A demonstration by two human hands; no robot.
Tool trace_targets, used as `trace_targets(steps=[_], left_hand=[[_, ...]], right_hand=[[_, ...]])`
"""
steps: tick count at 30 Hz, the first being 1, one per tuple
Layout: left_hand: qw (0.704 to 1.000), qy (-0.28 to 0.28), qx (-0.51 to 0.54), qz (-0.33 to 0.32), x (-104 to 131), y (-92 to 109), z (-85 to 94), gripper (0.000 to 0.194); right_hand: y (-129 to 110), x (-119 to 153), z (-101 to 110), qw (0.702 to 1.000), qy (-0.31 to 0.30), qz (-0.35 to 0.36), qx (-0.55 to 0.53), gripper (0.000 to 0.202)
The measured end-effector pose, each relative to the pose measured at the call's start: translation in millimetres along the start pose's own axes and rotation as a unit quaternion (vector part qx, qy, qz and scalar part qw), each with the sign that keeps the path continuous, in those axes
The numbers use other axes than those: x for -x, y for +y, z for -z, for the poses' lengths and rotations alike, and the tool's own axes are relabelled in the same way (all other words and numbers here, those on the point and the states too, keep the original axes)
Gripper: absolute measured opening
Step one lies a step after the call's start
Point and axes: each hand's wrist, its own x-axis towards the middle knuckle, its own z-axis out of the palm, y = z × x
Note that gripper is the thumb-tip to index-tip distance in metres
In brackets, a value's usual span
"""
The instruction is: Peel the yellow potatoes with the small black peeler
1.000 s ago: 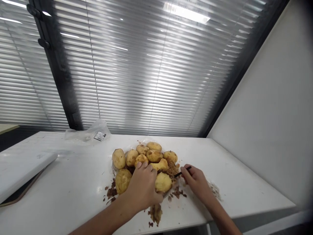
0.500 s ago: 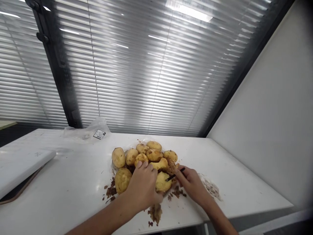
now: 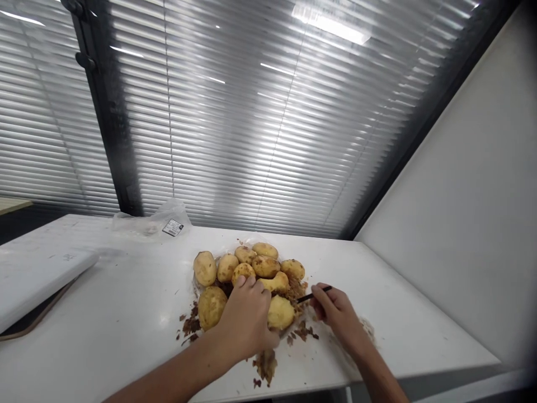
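My left hand [image 3: 248,313] is wrapped over a peeled potato [image 3: 281,312], whose pale yellow end sticks out to the right of the fingers. A thin black stick-like tool [image 3: 312,295] is pinched in my right hand [image 3: 333,310]; its tip points left, just off the potato, and its exact kind is too small to tell. Several more peeled potatoes lie bunched just beyond my left hand, among them a large one [image 3: 212,308] left of my wrist and a narrow-waisted one [image 3: 274,282]. Brown peelings [image 3: 297,289] gather beside the pile.
Loose peel scraps [image 3: 265,366] lie on the white table [image 3: 138,319] near its front edge. A clear plastic bag with a label [image 3: 173,226] rests at the back left. A flat white device [image 3: 46,280] is at the left. Blinds and a white wall bound the table.
My right hand has moved right, drawing the black tool's tip off the potato. My left hand keeps its hold in nearly the same place. The view has shifted slightly.
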Motion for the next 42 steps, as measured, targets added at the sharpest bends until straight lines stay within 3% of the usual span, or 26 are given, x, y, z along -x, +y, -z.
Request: trace_targets(steps=[3,7,11,16,21,25,28,30,34,39,42], left_hand=[[1.0,0.0,0.002,0.003,0,1,1.2,0.034],[1.0,-0.009,0.003,0.003,0,1,2.0,0.033],[1.0,-0.002,-0.002,0.006,0,1,2.1,0.035],[1.0,0.0,0.0,0.005,0,2,2.3,0.036],[1.0,0.015,-0.01,0.002,0,1,-0.3,0.037],[1.0,0.019,-0.01,-0.004,0,0,-1.8,0.035],[1.0,0.022,-0.013,-0.003,0,0,-2.2,0.034],[1.0,0.027,-0.014,-0.001,0,0,-2.1,0.033],[1.0,0.02,-0.014,-0.004,0,0,-1.7,0.035],[0.999,0.028,-0.014,-0.005,0,-1,-3.2,0.037],[1.0,0.029,-0.012,-0.003,0,-1,-3.5,0.035]], right_hand=[[-5,2,-6,0.998,-0.058,0.026,0.0,0.059],[-6,1,-9,0.999,0.014,0.035,0.034,0.06],[-7,2,-13,0.997,-0.062,0.035,0.015,0.062],[-9,2,-13,0.997,0.028,0.048,0.052,0.058],[-8,2,-13,0.998,-0.031,0.044,0.036,0.057],[-5,1,-12,0.993,0.054,0.052,0.088,0.052],[-8,2,-15,0.998,-0.011,0.037,0.039,0.05],[-12,3,-19,0.995,-0.039,0.061,0.061,0.048],[-22,2,-20,0.985,0.002,0.096,0.146,0.047],[-31,-1,-21,0.983,-0.061,0.107,0.138,0.041],[-33,-2,-19,0.974,-0.043,0.105,0.195,0.037]])
